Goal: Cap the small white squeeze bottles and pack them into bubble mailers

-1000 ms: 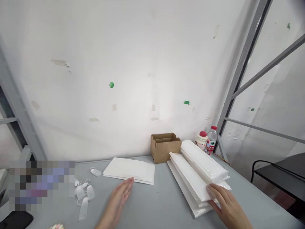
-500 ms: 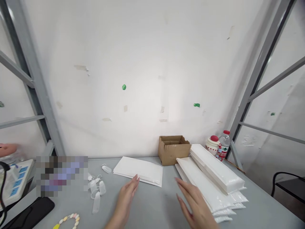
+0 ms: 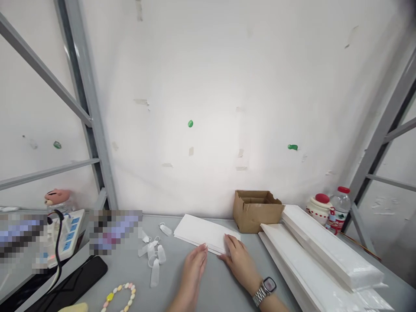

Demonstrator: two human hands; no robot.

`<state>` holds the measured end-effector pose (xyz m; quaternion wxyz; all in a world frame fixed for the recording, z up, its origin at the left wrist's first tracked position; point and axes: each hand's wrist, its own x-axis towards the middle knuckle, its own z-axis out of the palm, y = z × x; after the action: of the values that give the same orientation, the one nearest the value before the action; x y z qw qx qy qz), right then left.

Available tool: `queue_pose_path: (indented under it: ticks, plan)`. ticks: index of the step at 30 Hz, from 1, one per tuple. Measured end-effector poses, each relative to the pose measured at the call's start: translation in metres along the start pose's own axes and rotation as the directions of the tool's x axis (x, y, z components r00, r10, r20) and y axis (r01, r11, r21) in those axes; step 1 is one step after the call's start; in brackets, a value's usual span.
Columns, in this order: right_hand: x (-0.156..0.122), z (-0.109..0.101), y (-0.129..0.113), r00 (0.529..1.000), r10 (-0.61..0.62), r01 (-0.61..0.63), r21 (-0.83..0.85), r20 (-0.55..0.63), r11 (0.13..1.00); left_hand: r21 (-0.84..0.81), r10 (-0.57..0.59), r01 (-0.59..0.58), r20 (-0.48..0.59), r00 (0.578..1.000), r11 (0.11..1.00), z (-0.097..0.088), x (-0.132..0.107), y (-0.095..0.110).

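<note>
A flat stack of white sheets lies on the grey table near the wall. My right hand, with a metal watch on the wrist, rests fingers flat on the near right corner of that stack. My left hand hovers just in front of the stack's near edge, fingers stretched out together, holding nothing. Long white packs are piled at the right.
A brown cardboard box stands against the wall. A red-lidded jar and a water bottle sit at the far right. Small clear plastic pieces, a bead bracelet, a black phone and a power strip lie at the left.
My right hand left the long white packs and moved left onto the flat stack's corner. My left hand moved forward toward the stack. The view swung left.
</note>
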<state>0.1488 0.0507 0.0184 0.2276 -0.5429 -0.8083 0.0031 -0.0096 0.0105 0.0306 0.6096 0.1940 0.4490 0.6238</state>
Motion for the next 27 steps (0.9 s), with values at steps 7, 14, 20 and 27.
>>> queue_pose_path:
  ticks: [7, 14, 20, 27]
  plan:
    - [-0.002, -0.010, 0.002, 1.000, -0.019, 0.019, -0.032, -0.008, 0.999, 0.075, 0.071, -0.073, 0.028, 0.997, 0.995, -0.009, 0.008, -0.003]
    - [-0.006, -0.012, 0.004, 0.993, -0.101, 0.095, -0.090, -0.068, 0.991, 0.280, 0.225, -0.225, 0.031, 0.974, 0.933, -0.006, 0.007, 0.002]
    - [-0.004, -0.007, 0.005, 0.979, -0.144, 0.128, -0.113, -0.145, 0.985, 0.438, 0.356, -0.351, 0.072, 0.932, 0.828, -0.003, 0.007, -0.003]
    - [0.000, -0.018, 0.018, 0.931, -0.159, 0.138, -0.087, -0.328, 0.987, 0.757, 0.702, -0.605, 0.289, 0.650, 0.248, 0.001, -0.009, -0.006]
